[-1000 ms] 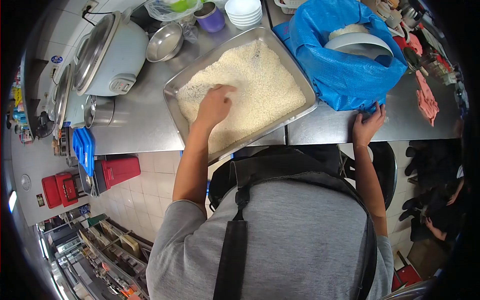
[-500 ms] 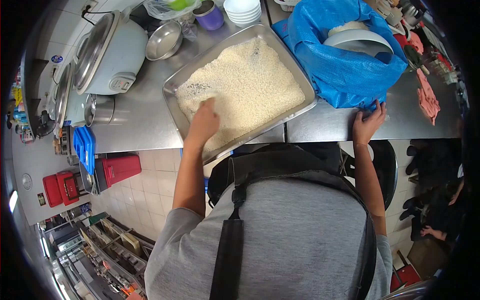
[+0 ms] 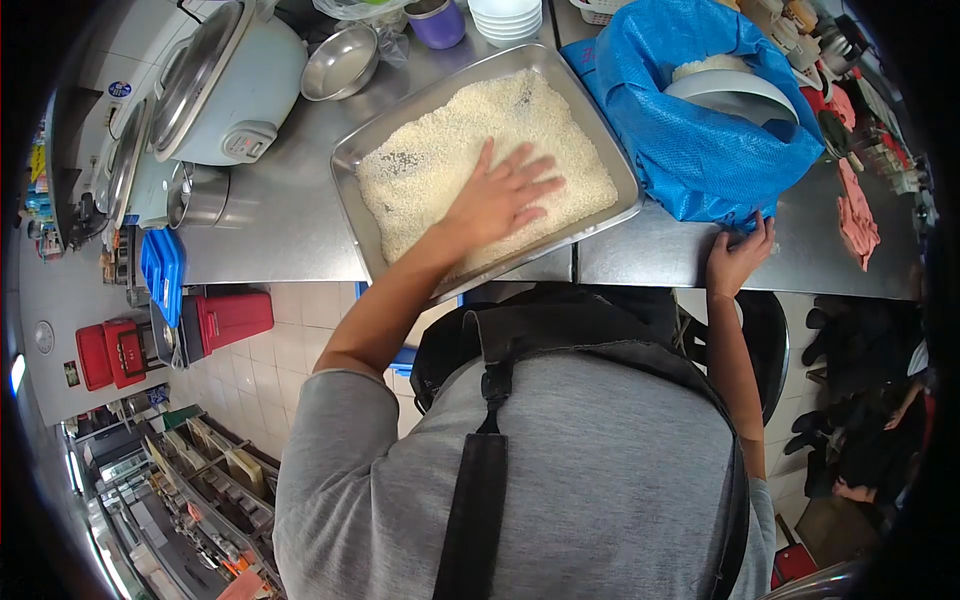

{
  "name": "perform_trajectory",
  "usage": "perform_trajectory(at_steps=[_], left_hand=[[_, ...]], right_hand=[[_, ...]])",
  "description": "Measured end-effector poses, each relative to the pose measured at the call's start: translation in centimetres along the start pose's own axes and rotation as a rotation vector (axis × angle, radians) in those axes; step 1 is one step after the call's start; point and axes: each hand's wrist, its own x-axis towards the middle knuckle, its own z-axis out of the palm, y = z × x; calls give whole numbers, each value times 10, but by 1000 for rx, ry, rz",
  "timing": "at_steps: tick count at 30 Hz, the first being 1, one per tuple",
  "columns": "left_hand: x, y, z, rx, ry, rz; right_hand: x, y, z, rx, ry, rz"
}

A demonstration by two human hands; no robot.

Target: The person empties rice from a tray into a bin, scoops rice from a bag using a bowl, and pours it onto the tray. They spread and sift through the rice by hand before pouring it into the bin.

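A large metal tray [image 3: 352, 228] holds a spread layer of white rice grains [image 3: 450, 140], with the metal showing through in a few thin patches. My left hand [image 3: 500, 197] lies palm down over the rice, fingers spread, slightly blurred. To the right stands a blue woven sack [image 3: 690, 150], its mouth rolled open, with a white bowl [image 3: 735, 92] and more pale grains inside. At the lower edge of the sack is my right hand [image 3: 738, 260], its fingers apart and touching the blue material; nothing can be seen gripped in it.
Behind the tray are a metal bowl [image 3: 341, 64], a purple cup [image 3: 436, 22] and stacked white bowls [image 3: 507, 20]. A big rice cooker [image 3: 235, 90] and a metal pot [image 3: 203, 196] stand left. A pink cloth [image 3: 857, 215] lies right. Other people sit at far right.
My left hand has swept right across the rice, going from pointing fingers to a spread palm. My right hand stays by the sack. The view has shifted slightly.
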Motion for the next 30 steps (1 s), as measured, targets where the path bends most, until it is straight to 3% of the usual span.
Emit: perform_trajectory(at_steps=[6,10,13,17,20,21,24,27,30], left_hand=[[7,-59,16,108,94,-235],[-37,-60,-4,139,3,-496],[-72,-35,-13,29,-4,-650],[-95,-2,-43,-106,-160,-630],[-120,-33,-45,-376,-13,-669],[-124,-33,-53,-485,102,-838],[-147,-36,-63,50,110,-982],[-176,-32,-36,184,390,-1074],[-189,-19,-41,213,342,-1113]], right_hand=[[0,0,-1,25,8,-1],[0,-1,-2,34,1,15],[-1,-1,-1,51,-3,29],[0,3,0,32,7,6],[-1,2,0,38,12,0],[-1,2,0,44,15,0],[-1,4,0,57,26,-29],[-3,2,1,56,26,-38],[1,10,2,67,32,-59]])
